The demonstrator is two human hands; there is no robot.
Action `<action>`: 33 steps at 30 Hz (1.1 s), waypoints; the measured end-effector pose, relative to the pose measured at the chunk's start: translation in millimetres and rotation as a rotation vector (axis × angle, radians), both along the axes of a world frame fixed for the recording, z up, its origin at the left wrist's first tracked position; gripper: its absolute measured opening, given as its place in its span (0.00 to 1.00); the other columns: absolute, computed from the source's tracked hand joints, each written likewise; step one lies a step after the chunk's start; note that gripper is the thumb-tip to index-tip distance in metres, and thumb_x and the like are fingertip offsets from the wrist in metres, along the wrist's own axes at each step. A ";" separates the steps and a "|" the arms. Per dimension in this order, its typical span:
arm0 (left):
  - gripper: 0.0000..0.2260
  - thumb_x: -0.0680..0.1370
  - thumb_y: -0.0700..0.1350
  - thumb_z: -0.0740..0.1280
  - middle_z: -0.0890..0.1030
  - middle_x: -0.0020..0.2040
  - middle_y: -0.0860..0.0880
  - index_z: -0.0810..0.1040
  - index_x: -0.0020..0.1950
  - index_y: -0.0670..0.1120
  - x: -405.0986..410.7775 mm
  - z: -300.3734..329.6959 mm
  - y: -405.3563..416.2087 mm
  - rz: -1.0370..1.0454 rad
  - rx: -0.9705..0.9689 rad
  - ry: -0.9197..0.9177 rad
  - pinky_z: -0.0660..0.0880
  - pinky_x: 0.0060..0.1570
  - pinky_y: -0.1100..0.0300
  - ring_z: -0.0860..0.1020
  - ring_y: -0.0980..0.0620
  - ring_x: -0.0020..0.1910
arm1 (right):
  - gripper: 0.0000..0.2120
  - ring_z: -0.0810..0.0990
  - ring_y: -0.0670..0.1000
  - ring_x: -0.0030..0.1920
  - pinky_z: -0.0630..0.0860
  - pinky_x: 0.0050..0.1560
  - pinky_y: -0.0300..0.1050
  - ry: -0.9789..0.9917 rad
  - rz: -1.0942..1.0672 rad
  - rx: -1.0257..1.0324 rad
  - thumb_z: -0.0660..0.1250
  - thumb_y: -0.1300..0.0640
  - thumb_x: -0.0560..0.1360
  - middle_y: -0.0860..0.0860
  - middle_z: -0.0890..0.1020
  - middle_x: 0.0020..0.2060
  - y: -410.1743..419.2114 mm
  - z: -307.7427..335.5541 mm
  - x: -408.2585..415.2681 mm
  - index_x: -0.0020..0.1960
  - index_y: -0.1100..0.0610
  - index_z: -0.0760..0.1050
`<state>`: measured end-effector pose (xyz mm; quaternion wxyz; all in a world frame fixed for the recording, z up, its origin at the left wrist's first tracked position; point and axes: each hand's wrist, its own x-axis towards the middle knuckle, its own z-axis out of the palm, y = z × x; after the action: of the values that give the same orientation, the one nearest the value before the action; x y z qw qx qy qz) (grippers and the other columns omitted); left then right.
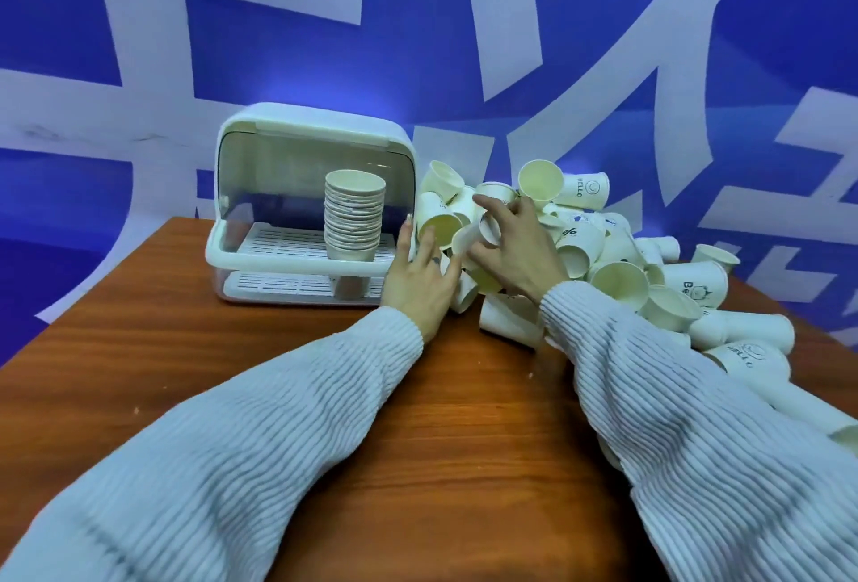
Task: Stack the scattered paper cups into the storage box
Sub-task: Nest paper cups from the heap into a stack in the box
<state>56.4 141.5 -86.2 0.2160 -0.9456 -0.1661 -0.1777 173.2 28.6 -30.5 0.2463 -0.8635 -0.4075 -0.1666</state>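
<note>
Item: white plastic storage box (pixel 260 252) with raised clear lid, centre-left of frame on the brown wooden surface (pixel 278 349), holding one tall stack of nested cream paper cups (pixel 355 215). Loose heap of cream paper cups (pixel 617 256) at centre-right. Right hand (pixel 515 247) grip: curled round one blurred loose cup (pixel 471 235). Left hand (pixel 420 275) grip: wide, fingers straight against the heap. Risk: the sleeves could sweep cups off the edge; the stack may topple if bumped.
</note>
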 end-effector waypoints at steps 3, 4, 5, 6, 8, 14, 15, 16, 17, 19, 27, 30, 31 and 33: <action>0.24 0.81 0.42 0.60 0.72 0.72 0.38 0.62 0.78 0.42 5.6 3.2 -1.8 0.005 0.000 0.004 0.38 0.75 0.30 0.54 0.35 0.79 | 0.24 0.76 0.53 0.61 0.72 0.60 0.46 0.215 -0.016 0.111 0.73 0.47 0.72 0.54 0.71 0.65 -10.9 3.0 4.4 0.67 0.48 0.74; 0.23 0.80 0.42 0.62 0.72 0.70 0.39 0.65 0.75 0.42 5.7 5.3 -2.9 0.001 -0.004 0.010 0.40 0.76 0.30 0.58 0.35 0.77 | 0.23 0.76 0.52 0.60 0.73 0.59 0.46 0.246 -0.015 0.132 0.74 0.47 0.71 0.54 0.73 0.63 -14.3 1.3 6.6 0.64 0.50 0.74; 0.22 0.79 0.42 0.64 0.71 0.70 0.39 0.68 0.73 0.42 5.4 7.0 -3.8 -0.006 0.001 0.019 0.41 0.76 0.31 0.60 0.36 0.76 | 0.22 0.76 0.52 0.59 0.74 0.56 0.46 0.287 -0.011 0.160 0.75 0.48 0.71 0.53 0.75 0.61 -18.1 0.2 7.6 0.62 0.51 0.73; 0.22 0.78 0.43 0.65 0.71 0.70 0.40 0.70 0.72 0.42 4.8 8.5 -4.2 -0.013 0.010 0.027 0.41 0.76 0.31 0.60 0.36 0.76 | 0.22 0.77 0.53 0.56 0.75 0.52 0.45 0.350 -0.008 0.190 0.76 0.50 0.72 0.53 0.77 0.58 -21.6 -1.3 9.4 0.60 0.53 0.72; 0.24 0.76 0.46 0.69 0.72 0.71 0.39 0.70 0.71 0.43 4.1 9.1 -2.1 -0.041 0.013 0.038 0.40 0.75 0.30 0.55 0.37 0.79 | 0.24 0.78 0.52 0.51 0.75 0.44 0.40 0.483 0.023 0.189 0.76 0.53 0.73 0.51 0.78 0.53 -29.4 -0.4 9.8 0.64 0.54 0.69; 0.31 0.71 0.59 0.69 0.78 0.64 0.42 0.68 0.68 0.45 -7.0 18.4 3.6 -0.292 0.003 -0.059 0.44 0.78 0.36 0.68 0.40 0.73 | 0.44 0.76 0.48 0.58 0.70 0.44 0.23 0.499 0.134 -0.094 0.72 0.57 0.75 0.44 0.71 0.68 -51.4 8.6 6.5 0.83 0.39 0.52; 0.32 0.71 0.60 0.68 0.77 0.64 0.42 0.68 0.70 0.46 -8.9 20.7 4.1 -0.327 -0.039 -0.098 0.48 0.79 0.38 0.71 0.41 0.70 | 0.45 0.76 0.48 0.60 0.72 0.52 0.24 0.519 0.145 -0.049 0.73 0.56 0.73 0.42 0.71 0.69 -52.6 11.9 3.9 0.81 0.35 0.53; 0.33 0.71 0.61 0.68 0.75 0.64 0.42 0.67 0.71 0.47 -11.0 23.2 4.6 -0.356 -0.093 -0.129 0.53 0.79 0.40 0.73 0.40 0.67 | 0.46 0.79 0.51 0.61 0.76 0.61 0.35 0.556 0.156 0.021 0.74 0.53 0.70 0.44 0.75 0.69 -52.0 15.0 2.5 0.79 0.30 0.55; 0.33 0.72 0.61 0.68 0.74 0.65 0.42 0.66 0.72 0.47 -13.4 25.3 4.8 -0.382 -0.152 -0.153 0.60 0.76 0.42 0.74 0.40 0.65 | 0.45 0.82 0.55 0.59 0.79 0.63 0.50 0.600 0.171 0.098 0.74 0.52 0.66 0.48 0.79 0.66 -50.9 17.7 0.4 0.76 0.28 0.59; 0.31 0.72 0.60 0.69 0.70 0.64 0.43 0.68 0.69 0.47 -23.0 31.0 3.8 -0.423 -0.295 -0.224 0.74 0.64 0.45 0.76 0.40 0.58 | 0.42 0.83 0.61 0.57 0.81 0.60 0.64 0.669 0.225 0.258 0.74 0.55 0.63 0.57 0.80 0.59 -47.2 21.6 -5.2 0.72 0.35 0.64; 0.29 0.75 0.58 0.68 0.71 0.64 0.45 0.71 0.72 0.45 -74.5 70.5 34.6 -0.337 -0.478 -0.762 0.76 0.52 0.48 0.77 0.43 0.58 | 0.18 0.81 0.56 0.55 0.80 0.61 0.60 0.550 0.260 0.780 0.73 0.50 0.70 0.51 0.78 0.50 5.4 61.3 -38.9 0.56 0.53 0.71; 0.29 0.78 0.56 0.66 0.73 0.67 0.43 0.70 0.75 0.44 -94.9 85.9 60.6 -0.223 -0.595 -0.970 0.70 0.64 0.52 0.73 0.44 0.65 | 0.24 0.79 0.45 0.56 0.80 0.56 0.38 0.480 0.342 0.723 0.74 0.56 0.74 0.42 0.77 0.56 43.1 70.3 -54.8 0.68 0.52 0.70; 0.28 0.79 0.56 0.66 0.73 0.67 0.43 0.69 0.76 0.45 -100.3 89.6 69.4 -0.199 -0.663 -1.024 0.68 0.67 0.53 0.72 0.45 0.66 | 0.28 0.79 0.44 0.58 0.79 0.55 0.35 0.459 0.371 0.680 0.75 0.56 0.75 0.41 0.76 0.59 55.8 72.4 -60.9 0.72 0.51 0.68; 0.27 0.79 0.57 0.66 0.73 0.68 0.45 0.69 0.76 0.48 -109.8 95.4 81.9 -0.184 -0.783 -1.104 0.69 0.68 0.53 0.72 0.49 0.66 | 0.36 0.78 0.48 0.64 0.78 0.63 0.41 0.410 0.423 0.573 0.75 0.54 0.75 0.44 0.74 0.68 78.5 74.2 -68.7 0.78 0.50 0.64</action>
<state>-53.4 223.3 9.2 -0.2743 -0.7353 -0.2228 -0.5784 104.5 107.1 43.7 0.5816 -0.6724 -0.4557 -0.0433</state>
